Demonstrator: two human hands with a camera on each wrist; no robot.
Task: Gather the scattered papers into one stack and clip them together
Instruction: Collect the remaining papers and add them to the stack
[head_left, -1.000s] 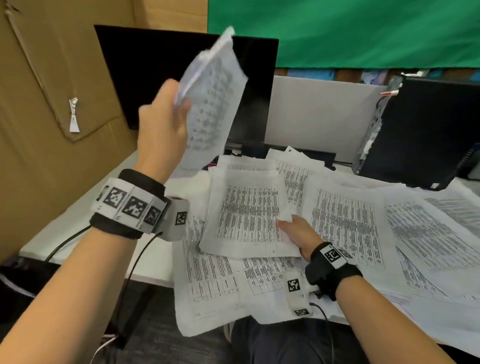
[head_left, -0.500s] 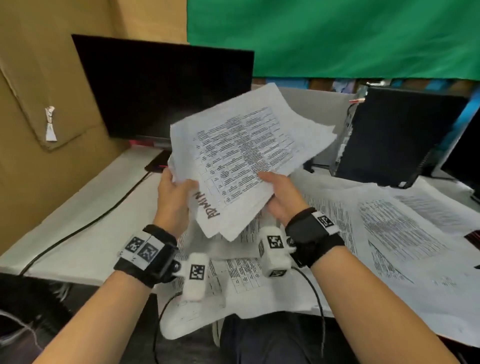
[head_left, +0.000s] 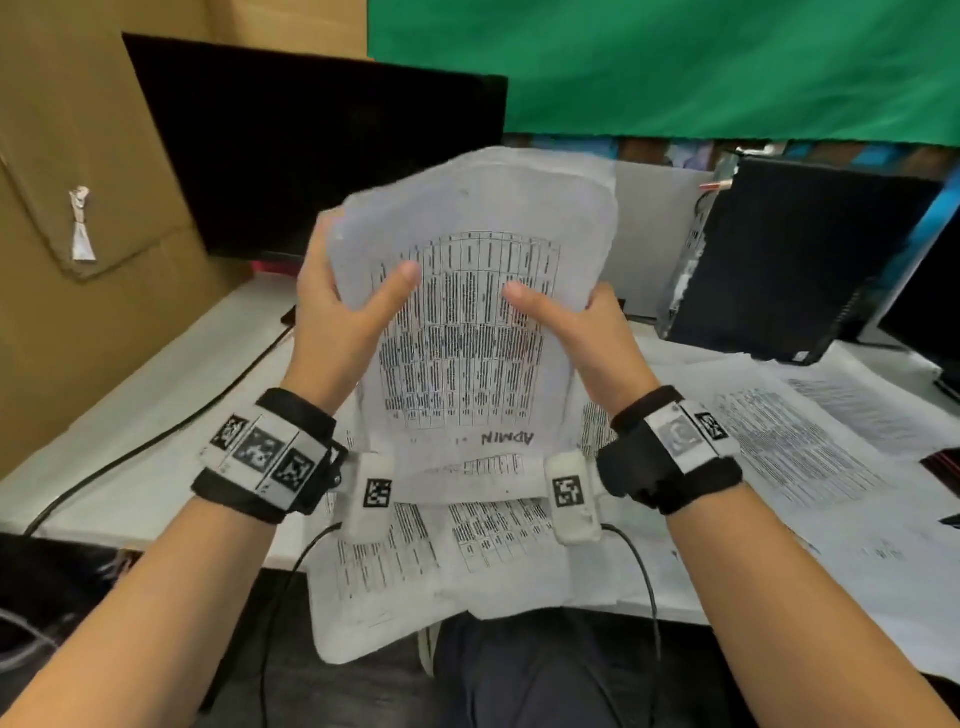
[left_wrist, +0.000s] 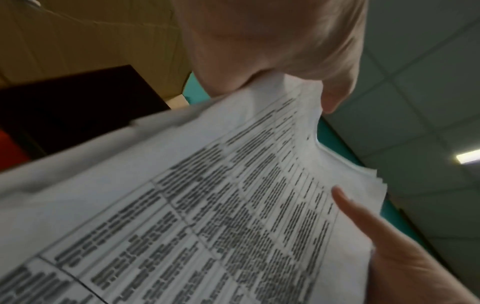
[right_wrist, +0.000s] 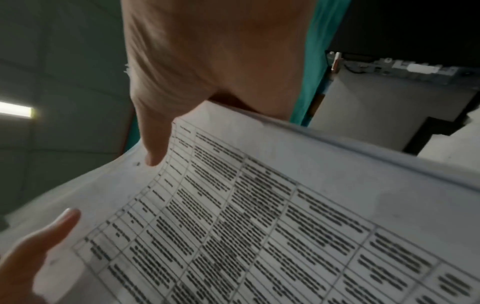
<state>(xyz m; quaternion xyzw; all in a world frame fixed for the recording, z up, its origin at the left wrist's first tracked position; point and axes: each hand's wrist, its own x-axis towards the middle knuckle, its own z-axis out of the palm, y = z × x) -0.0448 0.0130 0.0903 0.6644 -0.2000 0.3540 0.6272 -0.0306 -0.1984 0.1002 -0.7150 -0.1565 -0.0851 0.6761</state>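
Both hands hold one bundle of papers (head_left: 467, 291) upright in the middle of the frame, above the near edge of the worktop (head_left: 156, 415): left hand (head_left: 337, 322) grips the left edge with its thumb across the printed face, right hand (head_left: 587, 332) grips the right edge the same way. The step looks like squaring the bundle. To do it well, I'd loosen both grips slightly, let the sheets drop onto their bottom edge against the worktop and tap, then re-pinch; the top edge looks uneven in the left wrist view, so they aren't flush yet. Keep the thumbs low on the face so the top doesn't flop. More loose sheets (head_left: 779, 457) lie spread over the right and lower centre of the frame, some overhanging the near edge, so the gathering seems far from done. Hard to make out: the fingers behind the bundle are hidden, the sheet count is unclear, the print is blurred apart from "ADMIN" upside down at the bottom, and no clip is visible in any view. A dark monitor (head_left: 311, 145) stands at upper left.
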